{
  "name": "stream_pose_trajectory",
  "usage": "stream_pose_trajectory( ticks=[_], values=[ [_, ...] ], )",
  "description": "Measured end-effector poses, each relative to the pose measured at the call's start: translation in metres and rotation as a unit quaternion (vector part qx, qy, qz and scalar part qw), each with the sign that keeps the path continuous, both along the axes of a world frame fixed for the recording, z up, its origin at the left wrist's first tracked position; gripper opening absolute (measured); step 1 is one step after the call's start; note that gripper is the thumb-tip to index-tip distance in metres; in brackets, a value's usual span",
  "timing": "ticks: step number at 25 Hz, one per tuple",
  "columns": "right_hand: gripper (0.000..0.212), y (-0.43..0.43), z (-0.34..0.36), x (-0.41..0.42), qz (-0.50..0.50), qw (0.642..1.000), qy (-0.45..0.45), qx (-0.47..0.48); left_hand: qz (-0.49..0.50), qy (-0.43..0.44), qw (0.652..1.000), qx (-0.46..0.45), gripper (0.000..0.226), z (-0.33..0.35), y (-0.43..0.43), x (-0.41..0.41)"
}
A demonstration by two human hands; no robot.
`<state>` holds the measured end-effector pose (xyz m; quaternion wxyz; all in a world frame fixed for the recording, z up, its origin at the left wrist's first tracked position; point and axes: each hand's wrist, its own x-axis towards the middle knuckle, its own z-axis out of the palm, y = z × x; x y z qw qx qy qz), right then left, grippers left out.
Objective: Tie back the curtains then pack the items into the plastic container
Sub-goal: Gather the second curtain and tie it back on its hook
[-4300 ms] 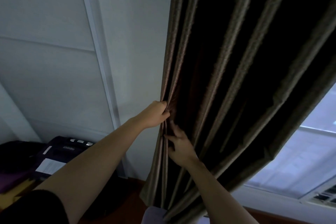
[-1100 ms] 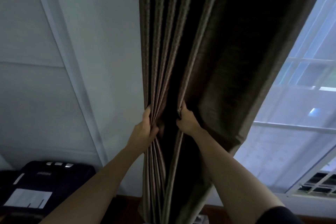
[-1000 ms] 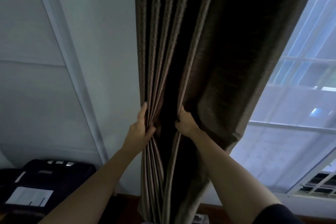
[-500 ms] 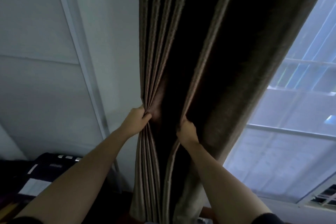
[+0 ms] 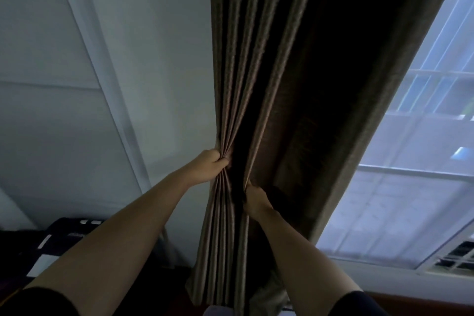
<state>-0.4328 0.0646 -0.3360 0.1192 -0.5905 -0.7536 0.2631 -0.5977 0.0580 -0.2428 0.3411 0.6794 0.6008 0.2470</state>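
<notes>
Curtain (image 5: 269,84): top cut by the upper edge, hem lost behind the arms and the lower edge. Inner folds are too dark to read. Left hand (image 5: 209,164) grips the pleats with its fingertips buried in them. Right hand (image 5: 256,200) holds a fold, fingers hidden behind it. Window (image 5: 410,187): left part behind the curtain, right part cropped. Dark device (image 5: 66,236) near left is half covered by the left arm, label unreadable. Pale object (image 5: 218,312) at the bottom edge is cropped, can't identify.

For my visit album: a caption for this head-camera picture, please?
Left hand and right hand bunch the brown curtain beside a bright window.
</notes>
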Motion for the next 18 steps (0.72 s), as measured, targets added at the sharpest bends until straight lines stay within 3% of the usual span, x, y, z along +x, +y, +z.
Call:
stream_pose_trajectory(
  ticks=[6,18],
  values=[
    [0.067,-0.003,-0.008,-0.017,0.003,0.998,0.067,-0.013,-0.009,0.015,1.0,-0.001,0.038,0.002,-0.006,0.013],
    [0.087,-0.011,-0.012,-0.023,0.058,0.996,0.063,-0.003,-0.043,0.082,0.996,-0.001,0.031,0.015,-0.01,0.025]
  ],
)
